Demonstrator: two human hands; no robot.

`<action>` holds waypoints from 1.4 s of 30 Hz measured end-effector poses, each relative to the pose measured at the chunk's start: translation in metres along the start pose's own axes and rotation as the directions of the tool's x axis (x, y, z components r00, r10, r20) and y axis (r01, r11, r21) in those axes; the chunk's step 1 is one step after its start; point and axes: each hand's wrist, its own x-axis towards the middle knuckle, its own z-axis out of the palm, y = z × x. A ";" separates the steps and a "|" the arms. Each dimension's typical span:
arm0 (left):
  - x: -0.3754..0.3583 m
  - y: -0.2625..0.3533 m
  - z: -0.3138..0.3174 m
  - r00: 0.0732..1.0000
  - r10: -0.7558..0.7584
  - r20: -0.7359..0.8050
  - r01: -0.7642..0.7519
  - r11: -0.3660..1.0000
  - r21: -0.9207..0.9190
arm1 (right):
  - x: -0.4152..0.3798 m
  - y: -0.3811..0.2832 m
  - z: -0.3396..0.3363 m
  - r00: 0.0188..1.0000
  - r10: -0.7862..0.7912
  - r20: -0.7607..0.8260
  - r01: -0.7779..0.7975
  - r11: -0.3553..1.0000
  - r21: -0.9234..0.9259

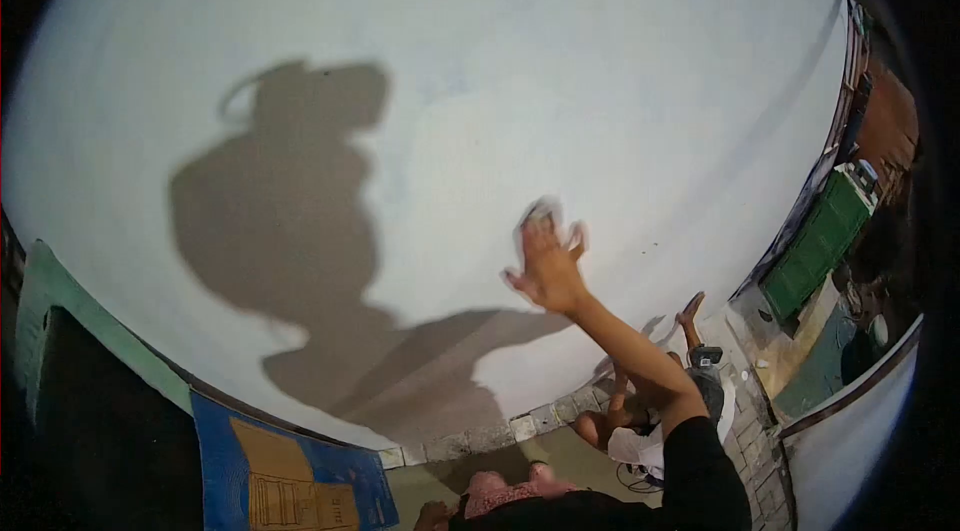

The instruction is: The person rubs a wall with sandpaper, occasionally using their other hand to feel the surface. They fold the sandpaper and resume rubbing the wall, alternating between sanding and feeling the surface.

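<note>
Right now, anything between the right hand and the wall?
Only what looks like a small pad under the fingers of the right hand, too blurred to be sure. Nothing else visible separates it from the wall.

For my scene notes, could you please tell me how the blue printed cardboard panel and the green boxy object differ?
The blue printed cardboard panel carries a brown picture; the green boxy object looks mostly plain. The panel looks larger in view than the object. Both have straight edges.

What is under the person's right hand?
A small, blurred thing shows past the fingertips of the right hand, against the white wall. Fingers and palm cover the rest, so I can't tell what it is.
</note>
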 end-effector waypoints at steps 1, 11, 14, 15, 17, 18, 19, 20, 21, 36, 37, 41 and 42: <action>-0.001 0.005 0.004 1.000 -0.003 0.005 0.003 1.000 0.002 | -0.010 0.002 0.011 0.915 -0.365 -0.172 0.348 0.929 -0.123; 0.000 0.065 0.043 0.982 -0.040 -0.185 0.030 0.998 -0.054 | 0.003 0.036 -0.022 0.972 -0.111 -0.210 0.130 0.988 0.081; 0.024 0.031 0.061 0.919 0.329 -0.219 -0.355 0.930 -0.094 | 0.009 0.040 -0.023 0.800 -0.599 -0.015 0.597 0.799 -0.073; 0.034 0.023 0.066 0.928 0.269 -0.258 -0.297 0.952 -0.077 | 0.023 0.038 -0.037 0.803 -0.596 -0.011 0.593 0.800 -0.088; 0.030 0.017 0.068 0.927 0.217 -0.307 -0.248 0.967 -0.065 | 0.061 0.035 -0.072 0.849 -0.514 -0.125 0.479 0.847 -0.228; 0.028 0.017 0.069 0.950 0.181 -0.256 -0.153 0.980 0.124 | 0.081 0.035 -0.093 0.865 -0.435 -0.249 0.346 0.878 -0.332; 0.031 0.016 0.072 0.968 0.133 -0.213 -0.062 0.948 0.311 | 0.097 0.036 -0.117 0.848 -0.341 -0.405 0.276 0.937 -0.212; 0.031 0.012 0.074 0.978 0.121 -0.172 -0.040 0.911 0.411 | 0.110 0.037 -0.135 0.812 -0.227 -0.538 0.221 0.972 -0.077; 0.028 0.012 0.075 0.980 0.127 -0.150 -0.046 0.891 0.452 | 0.119 0.030 -0.140 0.785 -0.190 -0.589 0.220 0.975 -0.023; 0.023 0.000 0.070 0.969 0.177 -0.172 -0.062 0.851 0.522 | 0.178 0.027 -0.198 0.765 -0.484 -0.424 0.298 0.850 -0.434; 0.026 -0.006 0.069 0.969 0.183 -0.168 -0.063 0.834 0.548 | 0.174 0.020 -0.188 0.771 -0.494 -0.402 0.351 0.856 -0.379; 0.031 -0.019 0.061 0.958 0.260 -0.123 -0.090 0.677 0.731 | 0.128 0.020 -0.127 0.553 -0.825 0.116 0.816 0.507 -0.279; 0.032 -0.020 0.058 0.950 0.286 -0.123 -0.094 0.638 0.764 | 0.121 0.027 -0.126 0.506 -0.849 0.150 0.849 0.461 -0.258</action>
